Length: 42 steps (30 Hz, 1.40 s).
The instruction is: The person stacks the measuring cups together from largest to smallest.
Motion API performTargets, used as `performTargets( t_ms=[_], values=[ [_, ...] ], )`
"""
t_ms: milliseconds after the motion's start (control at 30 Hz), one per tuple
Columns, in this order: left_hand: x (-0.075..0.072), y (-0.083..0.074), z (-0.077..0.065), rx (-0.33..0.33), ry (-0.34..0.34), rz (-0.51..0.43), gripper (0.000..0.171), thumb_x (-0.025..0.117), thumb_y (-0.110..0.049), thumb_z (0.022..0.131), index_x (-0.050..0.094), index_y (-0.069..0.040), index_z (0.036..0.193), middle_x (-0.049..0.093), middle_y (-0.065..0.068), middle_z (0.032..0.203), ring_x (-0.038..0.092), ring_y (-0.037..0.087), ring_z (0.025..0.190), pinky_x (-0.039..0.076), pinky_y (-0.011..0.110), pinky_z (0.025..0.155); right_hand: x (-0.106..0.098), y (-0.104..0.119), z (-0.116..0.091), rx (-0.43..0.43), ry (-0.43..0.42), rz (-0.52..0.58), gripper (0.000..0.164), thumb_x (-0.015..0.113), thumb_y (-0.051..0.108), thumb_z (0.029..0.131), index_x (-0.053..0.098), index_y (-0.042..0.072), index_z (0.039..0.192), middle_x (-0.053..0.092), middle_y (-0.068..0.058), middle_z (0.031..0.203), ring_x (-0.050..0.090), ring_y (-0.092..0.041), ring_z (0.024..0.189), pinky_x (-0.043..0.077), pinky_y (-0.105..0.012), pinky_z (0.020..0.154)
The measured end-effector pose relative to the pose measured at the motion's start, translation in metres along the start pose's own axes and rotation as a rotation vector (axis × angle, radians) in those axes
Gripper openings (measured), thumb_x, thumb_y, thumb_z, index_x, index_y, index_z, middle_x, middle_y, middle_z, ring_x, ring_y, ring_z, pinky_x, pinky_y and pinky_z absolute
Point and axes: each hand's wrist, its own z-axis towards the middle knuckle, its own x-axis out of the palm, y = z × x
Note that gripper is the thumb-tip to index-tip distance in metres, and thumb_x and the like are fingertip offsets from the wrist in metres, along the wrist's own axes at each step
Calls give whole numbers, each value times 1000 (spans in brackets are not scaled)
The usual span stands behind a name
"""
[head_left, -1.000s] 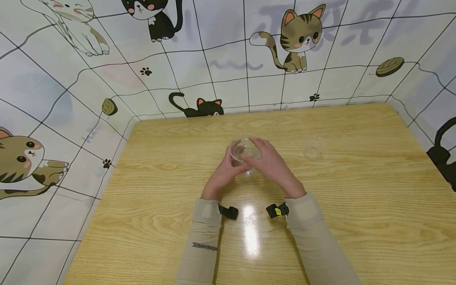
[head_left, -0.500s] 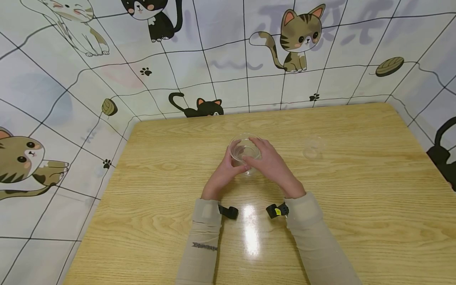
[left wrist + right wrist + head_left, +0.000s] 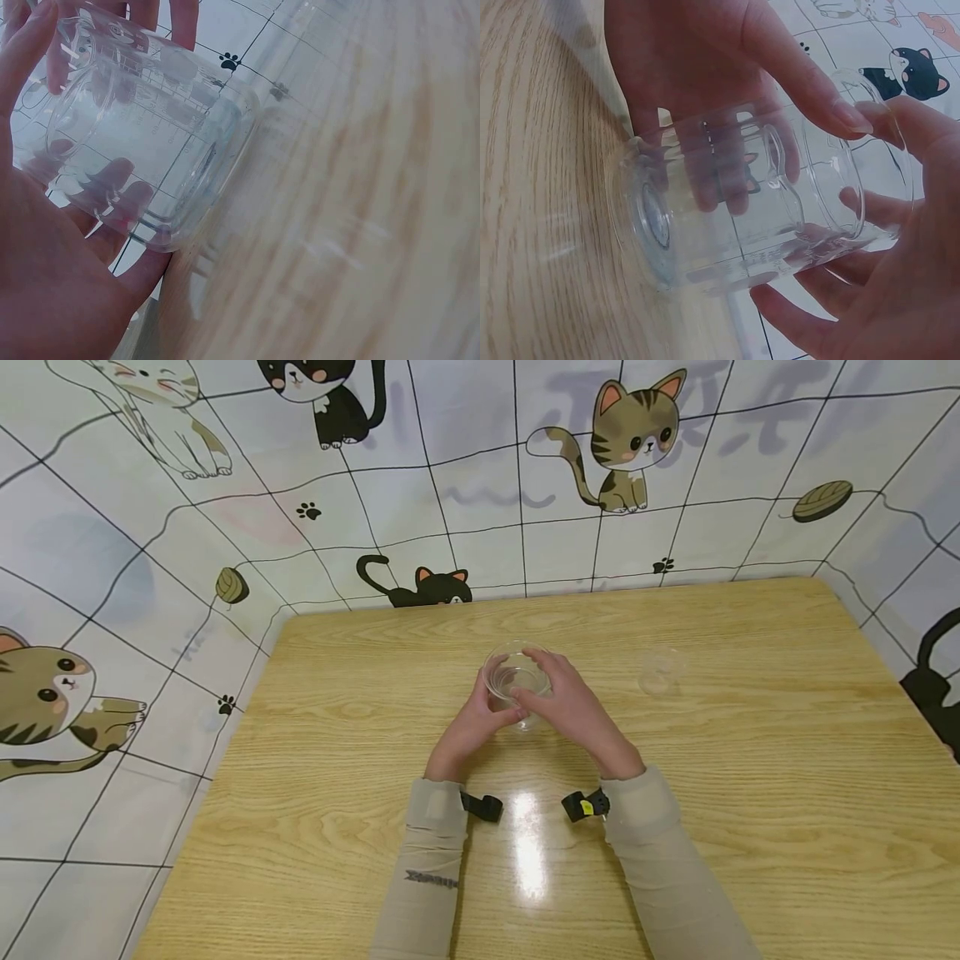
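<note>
A clear beaker (image 3: 517, 672) with printed graduation marks stands upright on the wooden table, between both hands. My left hand (image 3: 471, 725) holds its left side, thumb across the front and fingers round the far side. From the right, my right hand (image 3: 576, 706) grips the upper part, with thumb and fingers at the rim. In the right wrist view, a wider clear ring shows above the spouted rim of the beaker (image 3: 727, 251); whether it is a separate piece, I cannot tell. Both hands also show through the glass of the beaker (image 3: 142, 142) in the left wrist view.
A second clear, round vessel (image 3: 660, 673), hard to make out, is on the table (image 3: 750, 793) to the right of the hands. Walls (image 3: 480, 502) printed with cartoon cats border the table at the back and sides.
</note>
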Motion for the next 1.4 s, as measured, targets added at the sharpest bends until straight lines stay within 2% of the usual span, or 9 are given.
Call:
performTargets(
  t_ms=[167, 300, 533, 767, 1000, 1267, 1400],
  values=[
    [0, 0, -1, -12, -11, 29, 84, 68, -15, 83, 12, -26, 144, 19, 5, 150, 22, 26, 138, 29, 44, 106, 2, -3, -1, -5, -6, 30, 67, 58, 47, 85, 30, 26, 142, 29, -7, 145, 32, -29, 131, 33, -58, 97],
    [0, 1, -1, -16, -9, 34, 86, 68, -16, 83, 10, -23, 145, 20, 4, 149, 22, 23, 138, 28, 44, 106, 3, -4, -2, -5, -10, 29, 67, 58, 50, 85, 30, 28, 142, 29, -7, 144, 34, -29, 130, 35, -57, 95],
    [0, -1, -1, -13, 5, 19, 85, 68, -17, 83, 11, -24, 145, 25, 10, 147, 27, 26, 136, 31, 45, 104, 1, -6, -4, -15, 4, -14, 66, 55, 51, 86, 28, 30, 142, 25, -5, 148, 36, -29, 128, 37, -56, 93],
    [-1, -3, -3, -46, -24, 83, 86, 70, -25, 81, 12, -27, 145, 28, 9, 146, 28, 25, 135, 27, 44, 106, -3, -5, -5, -25, 10, -64, 73, 53, 59, 84, 25, 29, 144, 28, -5, 147, 43, -31, 121, 40, -55, 91],
    [-1, -4, -3, -34, -18, 73, 85, 69, -20, 82, 12, -25, 145, 27, 14, 146, 29, 28, 135, 28, 43, 106, -5, -5, -5, -19, 26, -66, 75, 52, 61, 83, 20, 32, 145, 28, -4, 148, 44, -33, 120, 40, -54, 91],
    [-3, 24, 5, -12, -85, 94, 83, 73, -31, 78, 18, -42, 139, 36, -2, 139, 34, 14, 131, 26, 42, 107, -6, -10, -4, -29, 19, -60, 76, 51, 63, 82, 20, 33, 145, 28, -4, 148, 44, -34, 121, 40, -54, 93],
    [-2, 24, 5, -12, -90, 96, 83, 73, -31, 77, 19, -42, 139, 36, -2, 139, 35, 14, 130, 27, 43, 106, -8, -10, -5, -31, 24, -80, 74, 50, 63, 83, 22, 33, 145, 28, -2, 149, 44, -34, 121, 39, -53, 94]
  ],
)
